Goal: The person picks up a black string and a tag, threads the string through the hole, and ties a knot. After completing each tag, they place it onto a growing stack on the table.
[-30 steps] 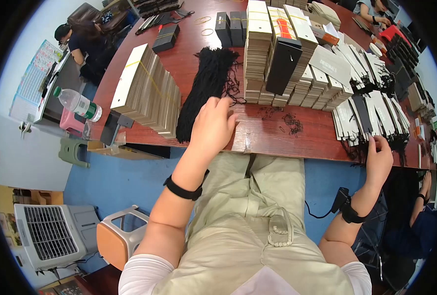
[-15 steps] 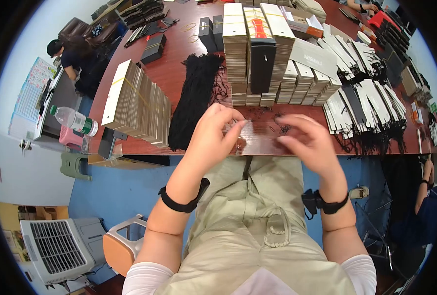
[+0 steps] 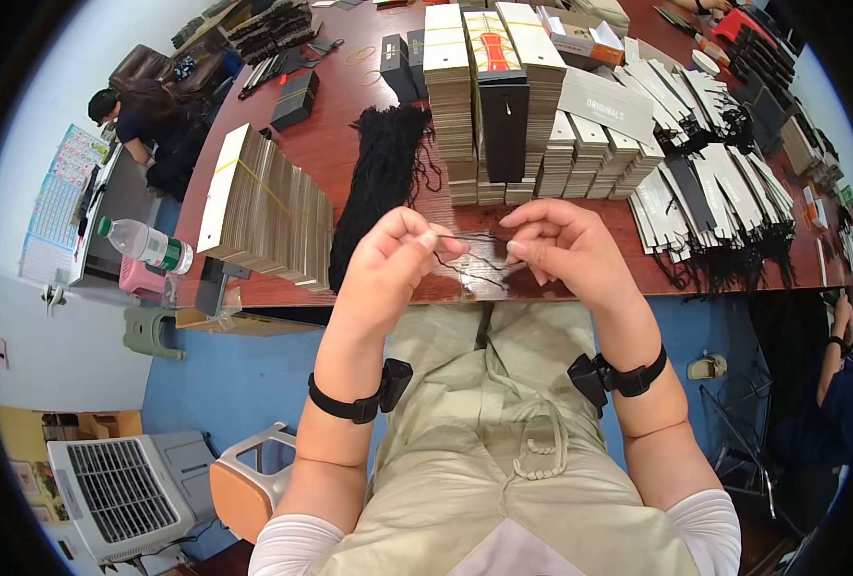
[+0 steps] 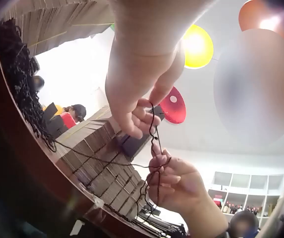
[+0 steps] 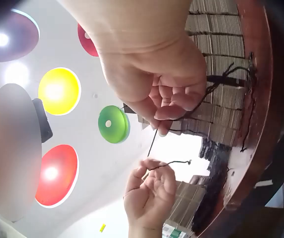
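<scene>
A thin black cord (image 3: 474, 277) stretches between my two hands above the table's front edge. My left hand (image 3: 386, 264) pinches one part of it between thumb and fingertips. My right hand (image 3: 572, 252) pinches another part, its other fingers curled. In the left wrist view, the black cord (image 4: 152, 119) runs taut from hand to hand, and loose strands dangle below the right hand. A short end pokes out past the left hand (image 5: 152, 193) in the right wrist view. Beside my left hand lies a thick bundle of black cords (image 3: 376, 178).
Left of the bundle stands a banded stack of cards (image 3: 273, 206). Tall card stacks (image 3: 448, 106) rise beyond my hands, a black box (image 3: 506, 130) leaning against them. White tags with black cords (image 3: 729, 197) lie fanned at right. A plastic bottle (image 3: 148, 243) is at far left.
My right hand has come from the pile of tags at the right to the middle, near my left hand. Both hands now pinch a black cord. The view has shifted slightly.
</scene>
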A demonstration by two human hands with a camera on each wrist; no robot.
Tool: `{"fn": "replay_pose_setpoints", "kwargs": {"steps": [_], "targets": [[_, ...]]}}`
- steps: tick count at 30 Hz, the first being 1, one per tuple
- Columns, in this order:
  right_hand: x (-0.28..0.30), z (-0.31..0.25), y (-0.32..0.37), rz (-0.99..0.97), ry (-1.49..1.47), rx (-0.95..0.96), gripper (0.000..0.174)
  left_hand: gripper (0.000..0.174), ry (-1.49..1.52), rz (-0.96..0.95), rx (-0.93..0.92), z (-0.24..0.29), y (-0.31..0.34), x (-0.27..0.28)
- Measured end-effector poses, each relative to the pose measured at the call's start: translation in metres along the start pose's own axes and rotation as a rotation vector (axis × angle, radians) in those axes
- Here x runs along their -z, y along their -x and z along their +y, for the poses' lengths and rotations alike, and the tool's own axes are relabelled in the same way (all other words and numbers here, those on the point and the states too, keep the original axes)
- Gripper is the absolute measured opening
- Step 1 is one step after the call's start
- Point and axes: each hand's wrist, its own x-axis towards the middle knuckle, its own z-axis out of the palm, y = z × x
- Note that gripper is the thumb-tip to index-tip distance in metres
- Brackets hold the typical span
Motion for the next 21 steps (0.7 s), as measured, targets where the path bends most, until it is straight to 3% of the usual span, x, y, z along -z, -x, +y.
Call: {"fn": "replay_pose_setpoints", "kwargs": {"steps": [2,9,14,18,21], "targets": [[0.004,0.005,-0.002,0.069,0.08,0.049,0.017,0.006,0.16,0.007,-0.021,-0.005,-0.003,0.007],[0.022,0.021,-0.008,0.187,0.095,0.082,0.011,0.014,0.284,0.043,-0.074,0.012,0.008,0.036],[0.048,0.023,-0.001,0.113,-0.359,0.017,0.01,0.019,0.821,-0.267,-0.132,0.017,0.018,0.051],[0.071,0.027,0.008,-0.12,-0.869,0.187,0.01,0.02,0.899,-0.272,-0.272,0.02,0.019,0.057],[0.077,0.026,0.014,-0.003,-0.563,0.189,0.01,0.038,0.753,-0.295,-0.191,0.024,0.022,0.065]]}}
